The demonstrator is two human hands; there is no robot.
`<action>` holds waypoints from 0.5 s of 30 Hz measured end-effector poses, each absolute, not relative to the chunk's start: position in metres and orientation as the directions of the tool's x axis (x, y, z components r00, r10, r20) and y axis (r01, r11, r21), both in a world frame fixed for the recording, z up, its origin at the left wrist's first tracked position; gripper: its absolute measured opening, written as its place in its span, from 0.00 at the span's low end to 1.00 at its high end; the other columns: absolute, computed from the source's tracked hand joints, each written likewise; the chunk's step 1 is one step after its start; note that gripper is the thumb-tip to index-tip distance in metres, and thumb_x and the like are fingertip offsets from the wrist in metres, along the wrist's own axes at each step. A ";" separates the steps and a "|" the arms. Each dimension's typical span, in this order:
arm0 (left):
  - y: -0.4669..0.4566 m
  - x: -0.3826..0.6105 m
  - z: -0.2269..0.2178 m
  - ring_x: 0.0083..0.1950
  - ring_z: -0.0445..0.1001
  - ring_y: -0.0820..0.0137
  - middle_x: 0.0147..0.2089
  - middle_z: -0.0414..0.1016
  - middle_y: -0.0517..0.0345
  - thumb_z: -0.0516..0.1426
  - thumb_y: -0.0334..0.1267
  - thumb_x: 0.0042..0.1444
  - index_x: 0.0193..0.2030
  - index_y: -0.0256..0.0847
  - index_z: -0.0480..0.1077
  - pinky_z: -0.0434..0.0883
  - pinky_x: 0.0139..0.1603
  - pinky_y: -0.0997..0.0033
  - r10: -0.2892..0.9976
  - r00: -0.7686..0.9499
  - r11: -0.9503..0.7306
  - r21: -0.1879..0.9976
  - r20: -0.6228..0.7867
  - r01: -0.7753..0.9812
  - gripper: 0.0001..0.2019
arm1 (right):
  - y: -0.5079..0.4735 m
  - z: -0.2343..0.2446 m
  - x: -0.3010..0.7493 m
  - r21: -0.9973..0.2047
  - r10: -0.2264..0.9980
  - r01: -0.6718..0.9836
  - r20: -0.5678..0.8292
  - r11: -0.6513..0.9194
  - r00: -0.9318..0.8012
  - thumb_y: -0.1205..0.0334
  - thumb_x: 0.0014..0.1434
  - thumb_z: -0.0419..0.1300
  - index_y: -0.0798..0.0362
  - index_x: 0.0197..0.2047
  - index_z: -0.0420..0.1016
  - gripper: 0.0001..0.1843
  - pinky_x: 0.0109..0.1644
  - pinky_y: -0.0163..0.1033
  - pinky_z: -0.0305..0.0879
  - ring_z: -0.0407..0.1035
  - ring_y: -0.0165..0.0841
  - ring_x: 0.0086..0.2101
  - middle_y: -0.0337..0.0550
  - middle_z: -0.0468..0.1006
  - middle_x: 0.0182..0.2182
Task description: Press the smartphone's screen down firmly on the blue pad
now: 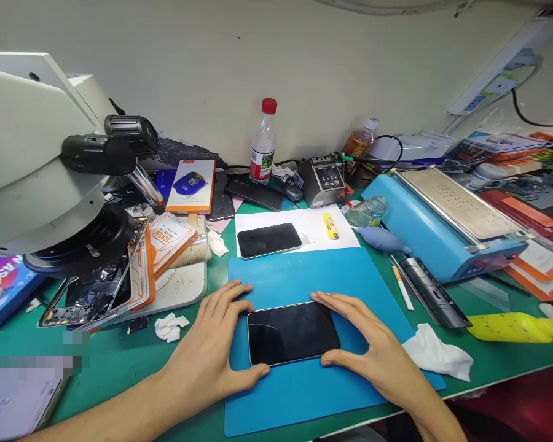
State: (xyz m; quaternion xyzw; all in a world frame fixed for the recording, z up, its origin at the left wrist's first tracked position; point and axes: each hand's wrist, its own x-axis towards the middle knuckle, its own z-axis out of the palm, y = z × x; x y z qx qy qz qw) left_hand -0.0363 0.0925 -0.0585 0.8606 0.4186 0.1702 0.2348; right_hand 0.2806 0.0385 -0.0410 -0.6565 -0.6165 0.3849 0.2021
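While both hands frame it, a phone (293,332) lies flat, dark screen up, on a blue mat (304,393) on the green tabletop (120,362); the left hand (212,350) rests at the phone's left end, thumb touching its near left corner, fingers spread along the far left edge; the right hand (368,344) rests at the right end, thumb at the near right corner, forefinger along the far edge; neither grip closes round the phone, the fingers staying apart and pressed lightly against its sides. Beyond the grip, a second phone (268,239) lies on white paper (313,222), with a small yellow tube (330,226) beside it; farther back stand a bottle (263,142) with a red cap and a grey station (325,179). Left of the left hand sit crumpled tissue (169,326), a stack of phone parts (92,294) and a microscope (41,166); right of the right hand lie another tissue (437,353), a yellow bottle (511,326) on its side and a blue machine (442,227).
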 end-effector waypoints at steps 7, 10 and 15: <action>0.092 -0.036 -0.057 0.79 0.52 0.41 0.79 0.53 0.46 0.70 0.47 0.55 0.59 0.49 0.63 0.65 0.72 0.30 0.806 0.585 -0.533 0.549 0.096 0.644 0.29 | 0.038 -0.040 0.280 -0.723 0.966 0.675 -0.253 -0.149 -0.058 0.42 0.58 0.73 0.25 0.71 0.66 0.40 0.73 0.52 0.63 0.62 0.48 0.69 0.33 0.67 0.70; 0.092 -0.036 -0.058 0.79 0.53 0.41 0.79 0.54 0.46 0.71 0.46 0.53 0.58 0.48 0.64 0.65 0.72 0.31 0.809 0.578 -0.526 0.568 0.106 0.633 0.30 | 0.039 -0.039 0.280 -0.721 0.966 0.678 -0.250 -0.144 -0.061 0.43 0.59 0.73 0.26 0.71 0.67 0.40 0.72 0.51 0.64 0.62 0.48 0.69 0.34 0.67 0.70; 0.091 -0.037 -0.060 0.78 0.54 0.41 0.79 0.54 0.46 0.71 0.47 0.53 0.58 0.48 0.64 0.67 0.71 0.30 0.812 0.572 -0.525 0.570 0.115 0.632 0.30 | 0.041 -0.038 0.279 -0.729 0.965 0.667 -0.256 -0.156 -0.054 0.43 0.58 0.73 0.27 0.71 0.67 0.40 0.72 0.51 0.63 0.62 0.49 0.69 0.35 0.67 0.70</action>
